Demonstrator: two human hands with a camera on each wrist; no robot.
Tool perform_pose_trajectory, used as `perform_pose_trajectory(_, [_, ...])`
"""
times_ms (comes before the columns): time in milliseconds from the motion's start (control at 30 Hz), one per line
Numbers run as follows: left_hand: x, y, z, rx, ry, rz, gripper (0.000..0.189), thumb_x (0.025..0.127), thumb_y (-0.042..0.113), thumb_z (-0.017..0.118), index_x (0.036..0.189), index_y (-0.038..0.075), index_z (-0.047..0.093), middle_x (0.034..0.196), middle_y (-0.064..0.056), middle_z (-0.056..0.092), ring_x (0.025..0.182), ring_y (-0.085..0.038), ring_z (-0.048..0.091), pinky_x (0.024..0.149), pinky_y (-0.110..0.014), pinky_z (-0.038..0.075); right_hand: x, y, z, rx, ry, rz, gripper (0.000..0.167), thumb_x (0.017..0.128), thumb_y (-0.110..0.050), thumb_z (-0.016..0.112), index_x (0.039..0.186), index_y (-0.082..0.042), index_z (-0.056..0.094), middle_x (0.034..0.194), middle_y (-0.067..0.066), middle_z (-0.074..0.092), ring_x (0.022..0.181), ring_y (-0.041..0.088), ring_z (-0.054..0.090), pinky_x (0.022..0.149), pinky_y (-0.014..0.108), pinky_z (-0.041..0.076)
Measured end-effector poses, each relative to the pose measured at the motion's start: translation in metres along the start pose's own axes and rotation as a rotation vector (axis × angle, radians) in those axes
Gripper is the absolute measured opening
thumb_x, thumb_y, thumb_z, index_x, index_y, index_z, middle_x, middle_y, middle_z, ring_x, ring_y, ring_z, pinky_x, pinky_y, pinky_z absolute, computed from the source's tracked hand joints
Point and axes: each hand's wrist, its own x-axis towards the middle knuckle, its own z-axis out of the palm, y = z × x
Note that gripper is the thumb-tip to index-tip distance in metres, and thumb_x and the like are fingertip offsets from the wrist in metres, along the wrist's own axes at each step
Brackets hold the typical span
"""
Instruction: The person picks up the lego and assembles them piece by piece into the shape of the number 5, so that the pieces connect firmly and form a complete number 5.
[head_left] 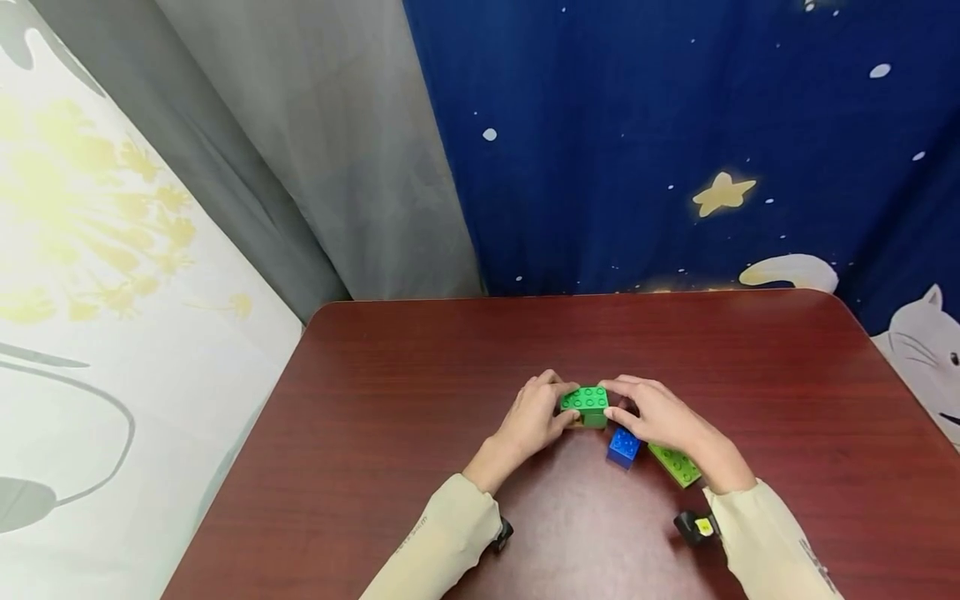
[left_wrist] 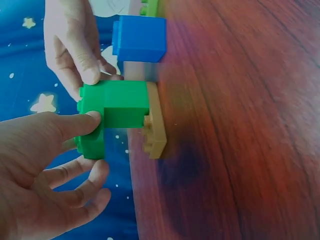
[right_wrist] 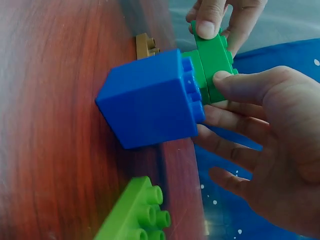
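A bright green toy building brick [head_left: 585, 397] lies flat on top of a squarer green block [left_wrist: 127, 102], its left end overhanging. Beneath both is a thin tan plate [left_wrist: 159, 132] on the table. My left hand [head_left: 534, 412] pinches the left end of the top brick between thumb and fingers. At the other end of that brick, my right hand [head_left: 658, 412] pinches it as well, with its remaining fingers spread in the right wrist view. A blue brick [right_wrist: 150, 102] stands beside the stack, apart from it, near the right thumb.
A lime green brick [head_left: 677, 465] lies on the dark red wooden table [head_left: 420, 367] under my right wrist. Behind the table hang a grey curtain [head_left: 360, 150] and a blue starry one [head_left: 600, 167]. Each sleeve has a small black device at the wrist.
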Motion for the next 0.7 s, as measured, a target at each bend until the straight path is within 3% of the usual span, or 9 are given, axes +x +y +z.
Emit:
perform_pose_trajectory(200, [0.002, 0.000, 0.001, -0.014, -0.002, -0.028, 0.038, 0.083, 0.026, 0.072, 0.119, 0.015, 0.065, 0.099, 0.003, 0.056, 0.081, -0.008, 0.055, 0.065, -0.019, 0.045, -0.004, -0.002, 0.001, -0.063, -0.002, 0.033, 0.041, 0.089, -0.016, 0.063, 0.124, 0.005, 0.056, 0.114, 0.015, 0.059, 0.103, 0.030, 0.056, 0.085, 0.047, 0.045])
perform_pose_trajectory(500, [0.001, -0.007, 0.003, -0.084, 0.003, -0.033, 0.037, 0.081, 0.025, 0.073, 0.116, 0.018, 0.067, 0.097, 0.005, 0.057, 0.078, -0.009, 0.054, 0.059, -0.018, 0.042, -0.004, -0.004, 0.005, -0.104, 0.022, 0.048, 0.040, 0.087, -0.017, 0.065, 0.122, 0.002, 0.058, 0.114, 0.015, 0.060, 0.103, 0.031, 0.053, 0.085, 0.050, 0.042])
perform_pose_trajectory(700, [0.001, -0.016, 0.010, -0.274, 0.045, -0.029, 0.036, 0.080, 0.022, 0.075, 0.114, 0.015, 0.068, 0.097, 0.003, 0.058, 0.079, -0.013, 0.056, 0.064, -0.018, 0.043, -0.003, -0.004, 0.006, -0.120, 0.049, 0.042, 0.039, 0.085, -0.017, 0.067, 0.120, 0.000, 0.060, 0.111, 0.013, 0.062, 0.098, 0.028, 0.052, 0.080, 0.050, 0.042])
